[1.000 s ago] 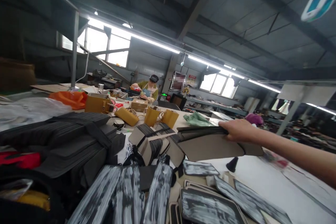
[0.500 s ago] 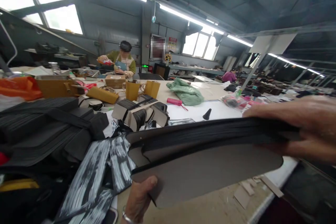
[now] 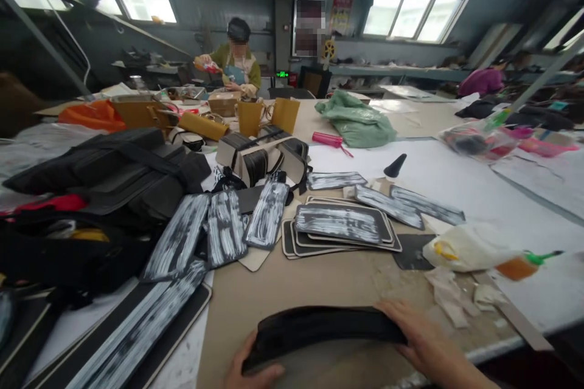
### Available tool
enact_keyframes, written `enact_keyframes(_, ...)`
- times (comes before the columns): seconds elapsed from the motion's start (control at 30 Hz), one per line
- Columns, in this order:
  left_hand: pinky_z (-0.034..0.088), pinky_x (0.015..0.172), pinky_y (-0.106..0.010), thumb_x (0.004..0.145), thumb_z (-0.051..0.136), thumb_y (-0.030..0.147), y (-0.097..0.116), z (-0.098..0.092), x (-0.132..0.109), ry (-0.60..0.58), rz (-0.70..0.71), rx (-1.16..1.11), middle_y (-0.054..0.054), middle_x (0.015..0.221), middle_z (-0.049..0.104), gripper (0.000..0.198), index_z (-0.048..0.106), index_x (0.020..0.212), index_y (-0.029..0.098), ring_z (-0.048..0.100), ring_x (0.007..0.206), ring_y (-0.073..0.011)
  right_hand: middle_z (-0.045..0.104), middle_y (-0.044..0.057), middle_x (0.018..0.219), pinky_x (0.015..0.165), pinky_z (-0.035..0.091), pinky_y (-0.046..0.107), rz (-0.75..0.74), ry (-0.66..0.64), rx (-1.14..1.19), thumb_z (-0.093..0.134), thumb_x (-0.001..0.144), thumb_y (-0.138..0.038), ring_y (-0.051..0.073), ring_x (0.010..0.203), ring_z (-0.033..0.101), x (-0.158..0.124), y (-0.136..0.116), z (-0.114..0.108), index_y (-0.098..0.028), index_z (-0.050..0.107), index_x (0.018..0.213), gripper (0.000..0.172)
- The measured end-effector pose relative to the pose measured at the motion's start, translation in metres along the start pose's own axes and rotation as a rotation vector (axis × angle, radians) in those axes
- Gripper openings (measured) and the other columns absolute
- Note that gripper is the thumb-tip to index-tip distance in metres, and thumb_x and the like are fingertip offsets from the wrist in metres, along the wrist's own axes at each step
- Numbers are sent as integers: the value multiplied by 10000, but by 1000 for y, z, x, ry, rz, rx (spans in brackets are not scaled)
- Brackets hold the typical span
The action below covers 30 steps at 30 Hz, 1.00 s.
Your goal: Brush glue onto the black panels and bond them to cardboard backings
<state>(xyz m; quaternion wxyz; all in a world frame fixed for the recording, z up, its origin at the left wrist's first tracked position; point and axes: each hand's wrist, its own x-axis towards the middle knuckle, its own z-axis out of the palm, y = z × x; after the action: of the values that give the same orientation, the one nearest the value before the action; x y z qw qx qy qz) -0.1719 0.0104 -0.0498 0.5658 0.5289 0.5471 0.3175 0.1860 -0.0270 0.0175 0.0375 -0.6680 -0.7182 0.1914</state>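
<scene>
My left hand [image 3: 255, 364] is closed round the left end of a stack of thin black panels [image 3: 326, 325], its thumb on the near side. At the right end my right hand [image 3: 417, 337] grips the same stack. The stack stands on its long edge near my body, bowed upward, with black edges on top and a grey face toward me. Its lower part is cut off by the bottom of the view. Beyond it lies a pile of black panels with pale rims, topped by a white-smeared panel [image 3: 337, 223].
More white-smeared strips [image 3: 225, 228] lie to the left, beside dark stacked panels [image 3: 123, 170]. On the right are a white bottle [image 3: 465, 248], an orange bottle with a green nozzle [image 3: 517, 266] and scraps. A green bag [image 3: 356, 118] sits farther back; a person [image 3: 237, 61] works behind.
The stack has come down from raised and tilted to low and close to my body, with both hands still on it. My view has turned down, showing more of the table.
</scene>
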Motion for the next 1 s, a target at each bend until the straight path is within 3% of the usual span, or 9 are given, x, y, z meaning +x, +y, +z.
enact_keyframes(0.13, 438, 944, -383, 566, 734, 340, 16, 0, -4, -68, 149, 95, -93, 1103, 639, 472, 621, 1004, 205, 573, 1049, -264, 587, 56, 1162, 1030, 295, 405, -20, 18, 63, 461, 553, -120, 230, 1136, 480, -12, 27, 0, -223, 610, 1105, 580)
enact_keyframes(0.23, 446, 939, -363, 598, 727, 315, 19, -3, -11, -96, 289, 191, -90, 1124, 626, 454, 612, 1029, 231, 571, 1056, -250, 567, 53, 1191, 1042, 282, 380, 66, 44, 207, 431, 503, -134, 220, 1162, 461, -25, 42, 4, -212, 593, 1109, 633)
enact_keyframes(0.33, 450, 934, -359, 593, 738, 284, 15, 0, -18, -49, 384, 254, -91, 1150, 607, 524, 574, 1089, 235, 559, 1073, -258, 501, 73, 1272, 1031, 301, 352, 167, 30, 409, 461, 537, -198, 224, 1204, 420, -27, 44, 9, -197, 562, 1115, 587)
enact_keyframes(0.5, 469, 906, -369, 575, 750, 252, 15, 8, -14, 57, 306, 254, -86, 1109, 622, 575, 530, 1105, 217, 582, 1031, -251, 433, 117, 1326, 1035, 275, 412, 144, 48, 669, 641, 571, -401, 273, 1259, 332, -4, 23, 10, -210, 513, 1070, 549)
enact_keyframes(0.67, 525, 812, -346, 573, 745, 300, 15, 9, -8, 90, 223, 249, -70, 987, 663, 560, 544, 1084, 191, 632, 898, -240, 463, 104, 1292, 989, 346, 404, 126, 88, 765, 691, 574, -372, 260, 1171, 446, 13, 11, 18, -223, 419, 1206, 704)
enact_keyframes(0.87, 500, 857, -338, 564, 743, 240, 15, 12, -10, 123, 307, 186, -79, 1032, 659, 449, 587, 983, 197, 612, 970, -248, 618, 63, 1048, 877, 444, 332, 50, 89, 806, 661, 645, -339, 227, 1002, 562, 22, 25, 29, -217, 541, 1020, 412)
enact_keyframes(1.0, 549, 706, -303, 581, 733, 301, 31, 21, -5, 197, 157, 215, -51, 833, 691, 387, 610, 924, 172, 654, 770, -224, 645, 28, 824, 704, 501, 293, 94, 103, 785, 645, 665, -382, 202, 774, 611, 27, 28, 26, -206, 557, 925, 326)
